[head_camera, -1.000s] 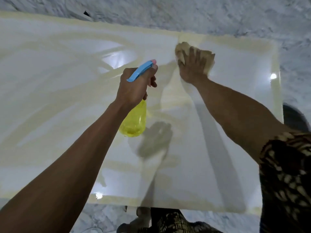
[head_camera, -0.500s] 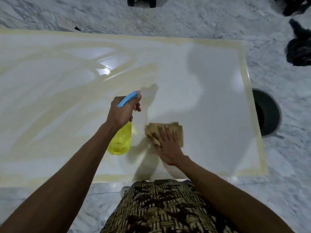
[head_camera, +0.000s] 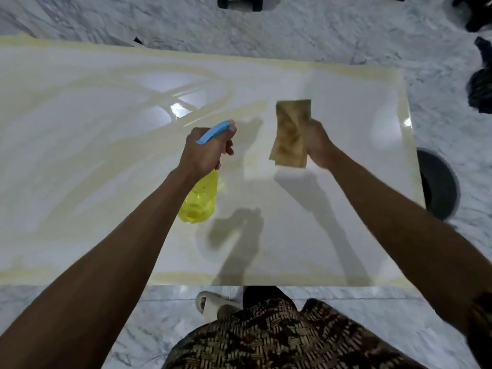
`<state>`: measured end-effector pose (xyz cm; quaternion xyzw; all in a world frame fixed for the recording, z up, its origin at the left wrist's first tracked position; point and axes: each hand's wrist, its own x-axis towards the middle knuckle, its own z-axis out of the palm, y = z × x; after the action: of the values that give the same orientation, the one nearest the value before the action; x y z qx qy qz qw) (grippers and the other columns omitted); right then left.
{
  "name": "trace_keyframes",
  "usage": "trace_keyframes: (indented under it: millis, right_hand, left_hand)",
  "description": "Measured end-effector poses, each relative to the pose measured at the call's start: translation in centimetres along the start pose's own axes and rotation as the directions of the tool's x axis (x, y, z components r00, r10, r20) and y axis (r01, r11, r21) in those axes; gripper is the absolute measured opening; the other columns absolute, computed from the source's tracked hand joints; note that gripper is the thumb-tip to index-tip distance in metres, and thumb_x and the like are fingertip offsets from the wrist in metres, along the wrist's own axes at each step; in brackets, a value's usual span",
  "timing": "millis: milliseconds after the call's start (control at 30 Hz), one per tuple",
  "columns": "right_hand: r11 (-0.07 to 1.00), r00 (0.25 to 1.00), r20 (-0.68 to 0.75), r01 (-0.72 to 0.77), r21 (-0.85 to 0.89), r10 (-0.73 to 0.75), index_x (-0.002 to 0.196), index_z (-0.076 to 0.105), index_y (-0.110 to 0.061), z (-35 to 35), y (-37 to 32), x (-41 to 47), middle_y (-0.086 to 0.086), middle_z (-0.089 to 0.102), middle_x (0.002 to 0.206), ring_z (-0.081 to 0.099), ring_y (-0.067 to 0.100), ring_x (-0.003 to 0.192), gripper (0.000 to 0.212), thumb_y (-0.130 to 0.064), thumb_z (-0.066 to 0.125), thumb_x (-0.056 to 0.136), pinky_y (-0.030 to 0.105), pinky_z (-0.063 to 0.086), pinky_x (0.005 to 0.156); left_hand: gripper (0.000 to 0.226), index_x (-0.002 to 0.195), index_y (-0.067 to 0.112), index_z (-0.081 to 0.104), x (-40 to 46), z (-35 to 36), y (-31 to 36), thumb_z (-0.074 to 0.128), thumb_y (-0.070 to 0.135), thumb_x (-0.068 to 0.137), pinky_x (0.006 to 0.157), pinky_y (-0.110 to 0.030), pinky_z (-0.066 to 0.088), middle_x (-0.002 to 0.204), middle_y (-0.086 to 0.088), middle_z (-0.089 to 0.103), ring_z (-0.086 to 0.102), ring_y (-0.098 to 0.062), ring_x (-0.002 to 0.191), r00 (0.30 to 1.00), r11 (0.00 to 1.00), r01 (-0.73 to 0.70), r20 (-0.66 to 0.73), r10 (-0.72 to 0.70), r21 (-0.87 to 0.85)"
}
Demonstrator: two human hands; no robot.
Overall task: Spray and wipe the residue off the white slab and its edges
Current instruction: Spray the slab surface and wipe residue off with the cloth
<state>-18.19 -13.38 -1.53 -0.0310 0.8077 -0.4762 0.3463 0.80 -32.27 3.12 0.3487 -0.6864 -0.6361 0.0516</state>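
Note:
A large glossy white slab (head_camera: 332, 222) lies flat below me, with yellowish residue streaks across its left half (head_camera: 80, 134) and along its edges. My left hand (head_camera: 205, 153) grips a yellow spray bottle (head_camera: 198, 201) with a blue trigger head, held above the slab's middle. My right hand (head_camera: 318, 146) holds a folded, stained tan cloth (head_camera: 291, 131) lifted off the slab, hanging upright. The slab's right part looks mostly white.
The slab rests on a grey marbled floor (head_camera: 319, 27). A dark round bucket (head_camera: 439, 185) stands just off the slab's right edge. Dark objects (head_camera: 482, 89) lie at the far right and top. My patterned garment (head_camera: 279, 339) and a pale slipper (head_camera: 210, 304) are at the near edge.
My right hand wiped from the far edge back toward me, then lifted the cloth off the slab. The left hand kept the bottle roughly in place.

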Motion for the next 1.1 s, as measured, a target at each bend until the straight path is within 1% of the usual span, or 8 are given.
trace_keyframes:
  millis: [133,200,233,300,467,633,867,1100]
  right_hand:
    - [0.898,0.955,-0.03,0.268,-0.348,-0.297,0.094,0.055,-0.025,1.0,-7.5,12.2,-0.001,0.055,0.079,0.052,0.008,0.068,0.024,-0.041,0.037,0.095,0.029,0.033,0.066]
    - [0.812,0.952,0.046,0.282,-0.511,-0.301,0.129,0.051,-0.022,2.4,-8.3,18.4,0.015,0.058,0.124,0.058,0.024,0.112,0.034,-0.036,0.035,0.102,0.034,0.039,0.091]
    - [0.74,0.96,0.089,0.263,-0.619,-0.267,0.147,0.037,-0.016,3.2,-8.1,21.3,0.02,0.039,0.15,0.04,0.032,0.137,0.045,-0.033,0.033,0.105,0.042,0.032,0.109]
    - [0.544,0.977,0.137,0.204,-0.814,-0.161,0.157,0.013,-0.016,5.6,-6.3,24.4,0.016,0.005,0.165,0.007,0.038,0.15,0.056,-0.035,0.025,0.107,0.055,0.012,0.12]
    - [0.45,0.961,0.166,0.253,-0.856,-0.222,0.156,-0.007,-0.03,10.7,-0.8,20.5,0.002,-0.017,0.165,-0.018,0.027,0.151,0.06,-0.051,0.013,0.104,0.053,-0.015,0.118]
    - [0.328,0.915,0.291,0.376,-0.866,-0.279,0.157,0.002,-0.033,12.8,5.9,11.5,0.004,-0.007,0.166,-0.011,0.031,0.152,0.057,-0.047,0.017,0.103,0.057,-0.008,0.12]
    - [0.41,0.9,0.398,0.435,-0.802,-0.177,0.156,0.008,-0.036,16.1,16.5,-10.0,-0.003,-0.008,0.166,-0.012,0.025,0.152,0.074,-0.06,-0.002,0.086,0.054,-0.009,0.118]
    - [0.632,0.946,0.318,0.208,-0.747,0.065,0.158,0.006,-0.027,20.6,19.0,-23.5,-0.001,-0.01,0.166,-0.01,0.025,0.153,0.075,-0.062,0.004,0.091,0.052,-0.001,0.122]
  left_hand:
    - [0.014,0.1,0.028,0.078,4.7,-0.8,1.1,0.067,0.037,0.103,0.044,-0.027,0.046,0.077,-0.009,0.072,0.067,-0.019,0.069,0.999,1.0,-0.022,-0.042,0.022,-0.008]
    - [0.02,0.101,0.021,0.078,6.7,-1.0,1.1,0.067,0.038,0.103,0.043,-0.026,0.047,0.08,-0.011,0.074,0.064,-0.014,0.062,0.997,1.0,-0.028,-0.076,0.028,-0.001]
    - [0.022,0.099,0.019,0.077,7.5,-1.1,1.0,0.067,0.038,0.104,0.044,-0.026,0.047,0.081,-0.012,0.074,0.063,-0.013,0.06,0.995,1.0,-0.029,-0.095,0.029,0.001]
    - [0.023,0.099,0.017,0.075,8.7,-1.3,0.5,0.066,0.037,0.104,0.044,-0.026,0.047,0.082,-0.014,0.074,0.063,-0.012,0.059,0.992,1.0,-0.028,-0.122,0.027,-0.006]
    - [0.025,0.108,0.016,0.077,7.9,-2.4,-1.3,0.064,0.037,0.105,0.044,-0.026,0.048,0.083,-0.014,0.073,0.067,-0.012,0.064,0.991,1.0,-0.002,-0.133,0.004,0.016]
    - [0.026,0.107,0.015,0.08,3.6,-3.6,-3.6,0.067,0.037,0.103,0.044,-0.028,0.047,0.081,-0.013,0.074,0.069,-0.018,0.069,0.99,0.998,0.065,-0.126,-0.063,0.013]
    - [0.038,0.107,0.003,0.08,-7.2,-5.9,-7.8,0.068,0.039,0.102,0.043,-0.029,0.048,0.082,-0.019,0.075,0.066,-0.029,0.067,0.989,0.995,0.093,-0.122,-0.088,0.038]
    - [0.013,0.106,0.029,0.079,-17.0,-8.2,-10.9,0.069,0.037,0.102,0.045,-0.032,0.048,0.071,-0.004,0.073,0.068,-0.046,0.075,0.996,0.998,0.056,-0.068,-0.054,0.029]
